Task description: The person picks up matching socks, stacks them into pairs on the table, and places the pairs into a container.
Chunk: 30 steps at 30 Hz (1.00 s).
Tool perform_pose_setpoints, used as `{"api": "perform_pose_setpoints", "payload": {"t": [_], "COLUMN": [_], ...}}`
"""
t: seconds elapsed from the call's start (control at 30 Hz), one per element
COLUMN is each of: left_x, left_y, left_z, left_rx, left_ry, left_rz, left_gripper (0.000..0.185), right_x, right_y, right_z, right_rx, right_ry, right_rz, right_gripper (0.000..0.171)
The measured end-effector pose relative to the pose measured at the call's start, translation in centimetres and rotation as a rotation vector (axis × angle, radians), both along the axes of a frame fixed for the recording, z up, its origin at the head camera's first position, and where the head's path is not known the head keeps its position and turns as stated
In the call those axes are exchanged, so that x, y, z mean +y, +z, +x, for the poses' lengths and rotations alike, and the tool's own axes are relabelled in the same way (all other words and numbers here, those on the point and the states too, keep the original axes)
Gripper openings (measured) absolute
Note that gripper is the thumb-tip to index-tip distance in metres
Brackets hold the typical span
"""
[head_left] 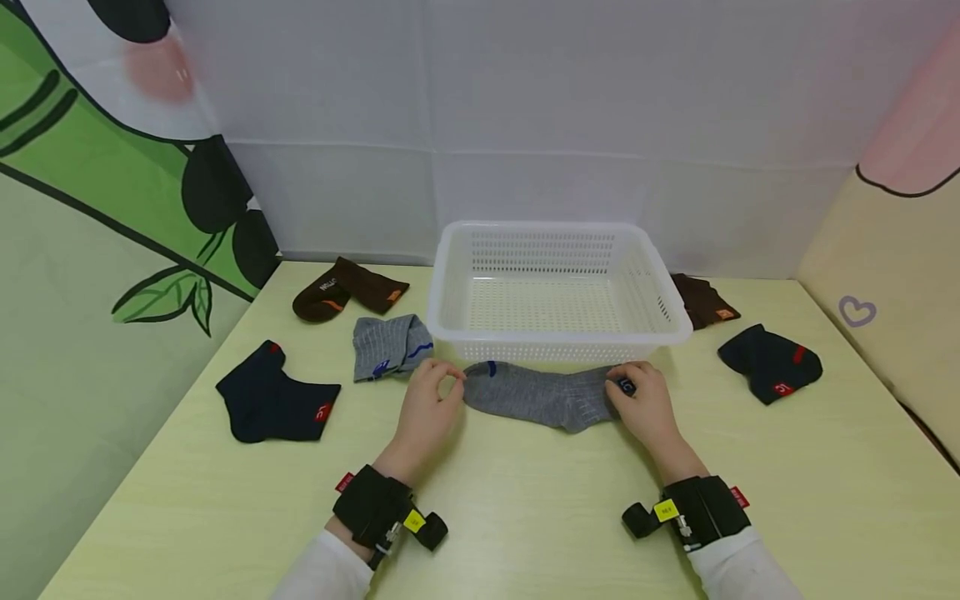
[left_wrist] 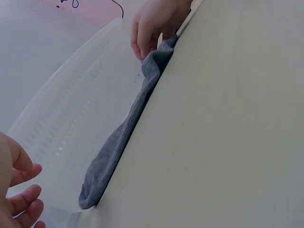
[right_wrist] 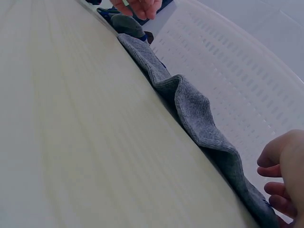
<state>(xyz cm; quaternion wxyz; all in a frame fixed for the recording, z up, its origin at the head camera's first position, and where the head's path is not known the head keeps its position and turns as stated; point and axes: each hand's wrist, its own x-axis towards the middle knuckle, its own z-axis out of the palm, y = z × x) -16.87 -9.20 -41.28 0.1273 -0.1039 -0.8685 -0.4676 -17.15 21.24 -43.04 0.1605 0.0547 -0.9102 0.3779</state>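
A flat grey ribbed sock [head_left: 540, 396] spans between hands: the left hand [head_left: 426, 408] pinches its left end, the right hand [head_left: 647, 406] pinches its right end.

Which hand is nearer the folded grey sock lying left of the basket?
Left. The left hand lies just right of the folded grey sock; the right hand is far across, at the flat grey sock's other end.

Both forearms are reaching forward, wrists strapped with black camera bands. The left hand [head_left: 425, 406] is curling its fingers loosely; the right hand [head_left: 643, 402] is pinching down, knuckles raised.
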Motion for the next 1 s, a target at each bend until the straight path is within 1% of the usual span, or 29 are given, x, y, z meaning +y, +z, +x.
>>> {"api": "perform_pose_setpoints", "payload": {"t": [0.07,0.17,0.27,0.4,0.53,0.63,0.77,0.9,1.0], "left_x": [-0.7,-1.9,-2.9,-3.9,-4.5,-4.8,-5.0,-4.9,-4.8], "left_y": [0.5,1.0,1.4,1.7,1.6,1.3,1.0,1.0,1.0], "left_z": [-0.2,-0.6,-0.9,-1.1,-1.4,-1.9,-2.3,-2.2,-2.0], "left_rx": [-0.002,-0.025,-0.051,-0.091,-0.126,-0.154,-0.224,-0.294,-0.338], "left_ry": [0.012,0.039,0.061,0.083,0.091,0.083,0.052,0.013,-0.008], "left_rz": [0.019,0.036,0.012,-0.010,-0.022,-0.081,-0.200,-0.291,-0.314], "left_gripper": [0.011,0.013,0.017,0.022,0.026,0.030,0.041,0.049,0.052], "right_x": [0.0,0.0,0.0,0.0,0.1,0.1,0.1,0.1,0.0], "right_y": [0.0,0.0,-0.1,-0.1,-0.1,-0.1,-0.1,-0.1,0.0], "right_z": [0.0,-0.1,-0.1,0.0,0.0,0.0,-0.1,-0.1,-0.1], "right_rx": [0.003,0.004,0.002,-0.005,-0.006,-0.004,-0.004,-0.008,-0.011], "right_ry": [0.004,0.006,0.004,-0.001,0.001,0.003,0.004,0.005,0.006], "right_rz": [-0.001,0.001,0.004,0.004,0.000,-0.003,-0.003,-0.002,-0.003], "right_gripper": [0.013,0.013,0.013,0.013,0.013,0.013,0.012,0.013,0.013]}}
